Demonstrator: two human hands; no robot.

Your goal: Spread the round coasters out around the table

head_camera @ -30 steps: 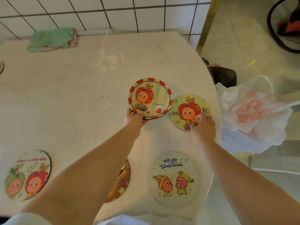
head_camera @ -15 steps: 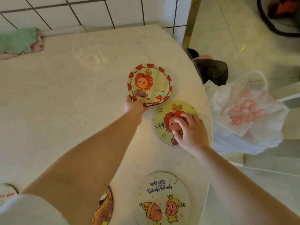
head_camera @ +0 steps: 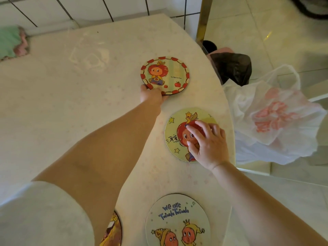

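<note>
Coasters, flat printed discs, lie on the pale speckled worktop (head_camera: 71, 103). Above centre, the left hand (head_camera: 152, 96) pinches the near rim of the red-bordered coaster (head_camera: 166, 75); right of centre, the right hand (head_camera: 209, 142) presses spread fingers on the yellow-green coaster (head_camera: 177, 135). At the bottom edge lies the "we are Twinkle Twinkle" coaster (head_camera: 177, 221).

Bystanders at the edges
A green cloth (head_camera: 8, 41) lies by the tiled wall (head_camera: 88, 8); a white plastic bag (head_camera: 273, 121) and dark bag (head_camera: 232, 68) sit on the floor (head_camera: 266, 23).

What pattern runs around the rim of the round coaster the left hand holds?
A ring of red blocks alternating with pale gaps edges the round cartoon-apple coaster; head view, in the left hand.
</note>
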